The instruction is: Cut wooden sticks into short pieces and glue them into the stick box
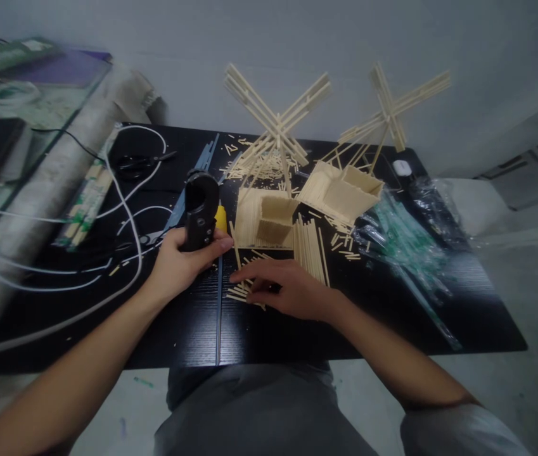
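Note:
My left hand [178, 259] is closed around a black glue gun [198, 209], whose rounded black end points up; a yellow part shows just beyond my fingers. A long blue-grey strip [219, 316] runs below it towards the table's front edge. My right hand [292, 288] reaches over loose thin wooden sticks [237, 294], its fingers bent and apart, with nothing visible between them. Beyond my hands stands a wooden-stick windmill model [275, 218] with an open box-shaped part and crossed blades. A row of straight sticks [309, 247] lies beside it.
A second windmill model [345, 190] stands further right, near green-and-clear plastic packaging [411, 240]. White cables [135, 247], scissors [147, 237] and bundled sticks [90, 199] occupy the left side. Stick offcuts [262, 164] are scattered at the back of the black table [269, 342], near the wall.

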Motion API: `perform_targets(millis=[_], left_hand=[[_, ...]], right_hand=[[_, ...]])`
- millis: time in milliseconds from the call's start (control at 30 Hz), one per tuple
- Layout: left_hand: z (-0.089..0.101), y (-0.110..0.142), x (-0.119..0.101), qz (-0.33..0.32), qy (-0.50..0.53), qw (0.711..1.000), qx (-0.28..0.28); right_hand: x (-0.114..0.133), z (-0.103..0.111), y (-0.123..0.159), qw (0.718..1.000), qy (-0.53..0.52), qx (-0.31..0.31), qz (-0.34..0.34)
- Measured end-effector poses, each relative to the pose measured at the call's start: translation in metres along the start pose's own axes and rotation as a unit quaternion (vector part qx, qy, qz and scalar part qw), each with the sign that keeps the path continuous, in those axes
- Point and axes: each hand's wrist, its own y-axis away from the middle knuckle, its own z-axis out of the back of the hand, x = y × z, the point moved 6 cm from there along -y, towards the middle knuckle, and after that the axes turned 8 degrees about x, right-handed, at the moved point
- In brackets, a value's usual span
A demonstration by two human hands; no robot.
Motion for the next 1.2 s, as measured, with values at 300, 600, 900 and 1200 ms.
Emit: perform_targets(millis=[300, 600, 900, 1200], left_hand=[[-0.005, -0.002, -0.006, -0.015, -0.057, 0.998, 0.027], [0.011, 0.000, -0.004, -0.026, -0.074, 0.997, -0.016], [0.001, 0.010, -0.028, -0.174, -0.469, 0.866, 0.012], [-0.015, 0.017, -0.023, -0.166, -0.638, 0.752, 0.003]], right_hand=[[0.003, -0.004, 0.000, 0.999, 0.031, 0.018, 0.004], [-0.020, 0.020, 0.003, 0.954, -0.243, -0.167, -0.050], [-0.033, 0.027, 0.002, 0.878, -0.405, -0.209, -0.148], [-0.022, 0.023, 0.000, 0.888, -0.411, -0.176, -0.112]])
